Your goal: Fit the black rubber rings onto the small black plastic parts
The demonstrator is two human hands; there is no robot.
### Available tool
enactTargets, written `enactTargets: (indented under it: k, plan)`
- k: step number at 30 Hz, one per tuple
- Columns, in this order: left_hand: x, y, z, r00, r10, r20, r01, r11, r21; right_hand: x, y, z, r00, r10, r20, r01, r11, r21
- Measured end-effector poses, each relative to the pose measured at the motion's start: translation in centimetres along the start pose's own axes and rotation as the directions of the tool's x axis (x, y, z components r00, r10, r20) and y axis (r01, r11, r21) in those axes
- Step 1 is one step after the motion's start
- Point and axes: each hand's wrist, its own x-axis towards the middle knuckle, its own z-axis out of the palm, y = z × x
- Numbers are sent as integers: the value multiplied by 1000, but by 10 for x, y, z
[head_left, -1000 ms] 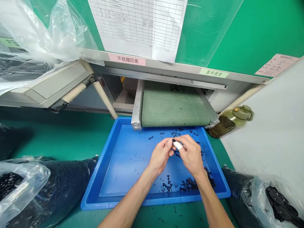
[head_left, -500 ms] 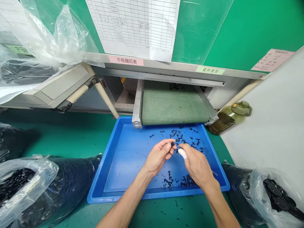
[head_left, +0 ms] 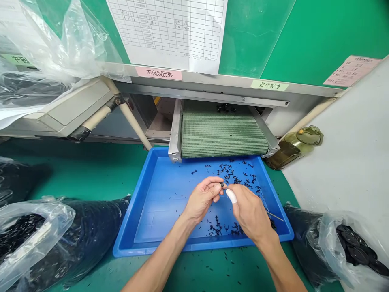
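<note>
Over the blue tray [head_left: 158, 219], my left hand [head_left: 202, 198] pinches a small black plastic part [head_left: 222, 185] between thumb and fingertips. My right hand [head_left: 252, 211] is closed close beside it, its fingertips meeting the part. A white finger cot [head_left: 231, 196] covers the right thumb. From behind the right hand a thin rod [head_left: 276, 215] sticks out; it appears to be gripped in that hand, though most of it is hidden. Small black branched pieces [head_left: 232, 174] are scattered in the tray's right half, with another cluster [head_left: 216, 228] near its front edge.
A green mesh conveyor belt [head_left: 221, 136] ends above the tray's far side, carrying a few black parts [head_left: 225, 107]. Filled plastic bags stand left [head_left: 91, 227] and right [head_left: 328, 239]. A green bottle [head_left: 299, 146] is at the right wall. Black bits lie on the green floor [head_left: 209, 269].
My right hand has shifted slightly left, closer to the part in my left hand. More of the rod shows behind it, at a changed angle. The whole view has moved a little.
</note>
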Motion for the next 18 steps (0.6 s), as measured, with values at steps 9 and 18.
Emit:
enactTargets:
  k: [9, 18]
  plan:
    - [-1, -3, 0, 1000, 7, -18, -5, 998, 60, 3, -2, 0, 998, 7, 61, 4, 983, -186]
    - [1, -6, 2, 995, 16, -102, -8, 997, 78, 4, -6, 9, 993, 52, 107, -13, 942, -335]
